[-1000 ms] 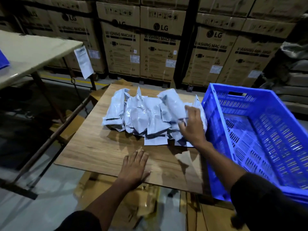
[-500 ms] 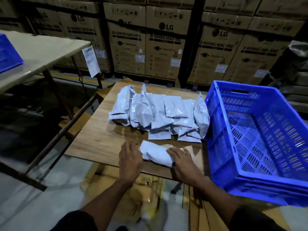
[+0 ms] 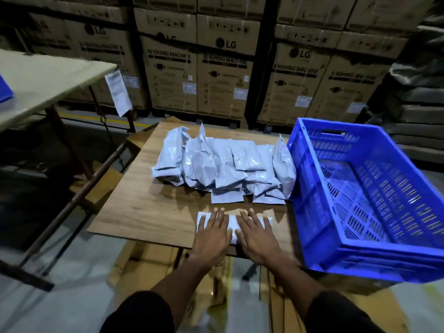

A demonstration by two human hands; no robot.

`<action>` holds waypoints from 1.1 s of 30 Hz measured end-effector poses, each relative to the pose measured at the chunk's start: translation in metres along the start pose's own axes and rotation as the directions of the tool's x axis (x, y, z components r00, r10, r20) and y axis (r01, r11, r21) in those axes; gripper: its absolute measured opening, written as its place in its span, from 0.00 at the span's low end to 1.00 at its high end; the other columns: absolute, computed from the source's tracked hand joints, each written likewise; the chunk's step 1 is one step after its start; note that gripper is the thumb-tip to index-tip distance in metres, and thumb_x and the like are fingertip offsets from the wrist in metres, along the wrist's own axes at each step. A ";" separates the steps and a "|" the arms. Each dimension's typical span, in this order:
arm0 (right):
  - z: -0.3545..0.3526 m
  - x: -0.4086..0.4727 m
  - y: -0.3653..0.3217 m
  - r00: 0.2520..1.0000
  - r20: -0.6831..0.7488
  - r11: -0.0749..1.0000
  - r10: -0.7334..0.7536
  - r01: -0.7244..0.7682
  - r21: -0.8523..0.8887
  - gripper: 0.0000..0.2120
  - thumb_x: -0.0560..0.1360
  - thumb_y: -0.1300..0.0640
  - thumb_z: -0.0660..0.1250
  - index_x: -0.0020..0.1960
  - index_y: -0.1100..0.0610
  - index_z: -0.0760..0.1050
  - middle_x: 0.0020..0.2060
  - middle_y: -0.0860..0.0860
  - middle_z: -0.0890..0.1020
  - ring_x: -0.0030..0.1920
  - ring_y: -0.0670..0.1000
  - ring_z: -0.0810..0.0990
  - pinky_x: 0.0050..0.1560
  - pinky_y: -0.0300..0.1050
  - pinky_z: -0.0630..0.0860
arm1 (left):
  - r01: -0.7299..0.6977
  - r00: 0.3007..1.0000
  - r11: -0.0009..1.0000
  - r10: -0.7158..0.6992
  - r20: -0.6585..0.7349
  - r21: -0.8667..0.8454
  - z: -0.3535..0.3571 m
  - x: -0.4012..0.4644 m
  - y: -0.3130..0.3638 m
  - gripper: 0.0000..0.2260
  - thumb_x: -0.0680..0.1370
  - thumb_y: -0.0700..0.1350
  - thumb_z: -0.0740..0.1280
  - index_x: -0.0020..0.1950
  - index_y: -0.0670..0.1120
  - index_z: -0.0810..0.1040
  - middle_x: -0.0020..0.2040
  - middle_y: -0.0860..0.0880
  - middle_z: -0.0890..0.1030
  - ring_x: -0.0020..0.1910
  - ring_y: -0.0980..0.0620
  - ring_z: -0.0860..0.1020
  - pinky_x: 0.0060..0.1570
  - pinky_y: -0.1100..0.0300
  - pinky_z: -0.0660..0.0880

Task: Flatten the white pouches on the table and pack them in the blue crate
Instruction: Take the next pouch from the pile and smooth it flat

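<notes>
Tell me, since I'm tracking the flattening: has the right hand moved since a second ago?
Yes. The right hand came back from the pouch pile to the table's near edge.

stacked cardboard boxes [image 3: 223,75] (washing machines), side table [image 3: 43,80]

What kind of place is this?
Probably a warehouse: tall stacked washing-machine cartons line the back, and a blue crate waits beside a pile of white pouches on a packing table.

pouch [image 3: 233,224]: white, flat, table's near edge | pile [image 3: 223,164] behind | crate [image 3: 374,255]: blue, right
</notes>
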State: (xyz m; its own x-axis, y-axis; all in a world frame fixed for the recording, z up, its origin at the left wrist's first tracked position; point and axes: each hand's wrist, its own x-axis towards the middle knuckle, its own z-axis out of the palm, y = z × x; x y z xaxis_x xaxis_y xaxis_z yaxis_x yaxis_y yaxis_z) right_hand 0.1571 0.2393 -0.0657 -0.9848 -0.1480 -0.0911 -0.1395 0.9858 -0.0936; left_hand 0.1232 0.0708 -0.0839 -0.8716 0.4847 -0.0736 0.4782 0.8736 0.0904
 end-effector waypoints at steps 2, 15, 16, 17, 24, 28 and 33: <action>0.010 -0.007 0.000 1.000 0.007 1.000 0.018 -0.018 -0.007 0.37 0.77 0.40 0.30 0.82 0.52 0.49 0.81 0.47 0.49 0.80 0.52 0.41 0.77 0.60 0.42 | -0.010 0.999 1.000 0.011 0.041 -0.017 0.004 -0.003 -0.003 0.37 0.77 0.57 0.29 0.83 0.45 0.49 0.84 0.47 0.48 0.82 0.47 0.45 0.77 0.42 0.42; 0.031 -0.005 -0.002 0.995 -0.010 0.995 0.095 -0.095 0.033 0.29 0.81 0.41 0.42 0.79 0.48 0.61 0.79 0.46 0.60 0.79 0.51 0.56 0.75 0.59 0.50 | 0.007 1.000 0.999 -0.007 0.010 -0.050 0.029 -0.003 -0.007 0.26 0.81 0.57 0.53 0.73 0.46 0.76 0.71 0.49 0.77 0.71 0.42 0.74 0.67 0.39 0.71; 0.030 -0.003 -0.002 0.996 0.003 0.995 0.092 -0.092 0.040 0.31 0.80 0.40 0.39 0.80 0.47 0.58 0.80 0.45 0.57 0.80 0.50 0.53 0.76 0.59 0.46 | 0.011 1.000 0.998 -0.010 0.005 -0.057 0.030 -0.003 -0.007 0.26 0.81 0.57 0.53 0.73 0.47 0.76 0.71 0.49 0.77 0.71 0.41 0.74 0.67 0.39 0.71; 0.027 -0.002 -0.001 0.996 0.021 0.995 0.089 -0.090 0.042 0.33 0.78 0.39 0.35 0.80 0.46 0.55 0.80 0.44 0.54 0.80 0.49 0.49 0.76 0.58 0.44 | 0.023 1.000 0.998 -0.023 0.002 -0.066 0.032 -0.002 -0.007 0.26 0.81 0.57 0.53 0.73 0.47 0.76 0.71 0.49 0.77 0.71 0.39 0.74 0.66 0.38 0.71; 0.012 0.003 -0.001 0.991 0.120 0.999 0.055 -0.054 -0.006 0.39 0.74 0.39 0.29 0.82 0.50 0.47 0.81 0.45 0.47 0.80 0.52 0.42 0.75 0.66 0.43 | 0.038 0.999 0.978 -0.030 0.041 -0.206 0.022 -0.008 -0.017 0.35 0.82 0.61 0.35 0.80 0.49 0.65 0.82 0.48 0.60 0.80 0.36 0.56 0.75 0.38 0.59; 0.006 0.009 -0.016 0.992 0.121 0.998 -0.029 0.035 -0.050 0.33 0.79 0.49 0.55 0.81 0.52 0.49 0.81 0.47 0.51 0.80 0.58 0.46 0.72 0.73 0.44 | 0.113 0.993 0.964 -0.115 0.006 -0.239 0.028 -0.015 -0.024 0.24 0.85 0.54 0.48 0.73 0.46 0.74 0.74 0.44 0.73 0.71 0.34 0.72 0.59 0.39 0.78; 0.026 -0.001 -0.019 0.999 0.045 1.000 0.002 -0.001 -0.022 0.25 0.82 0.44 0.49 0.75 0.50 0.68 0.72 0.46 0.71 0.74 0.56 0.68 0.65 0.74 0.64 | 0.069 0.998 0.988 -0.070 -0.002 -0.138 0.027 -0.022 -0.026 0.26 0.82 0.56 0.53 0.76 0.47 0.71 0.74 0.45 0.72 0.73 0.34 0.70 0.61 0.38 0.74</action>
State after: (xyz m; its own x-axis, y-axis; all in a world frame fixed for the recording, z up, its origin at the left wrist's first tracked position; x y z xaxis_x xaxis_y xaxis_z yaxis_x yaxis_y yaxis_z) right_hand 0.1631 0.2183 -0.0893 -0.9794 -0.1493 -0.1360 -0.1406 0.9875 -0.0715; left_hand 0.1329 0.0388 -0.1114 -0.9033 0.4219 -0.0779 0.3970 0.8907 0.2215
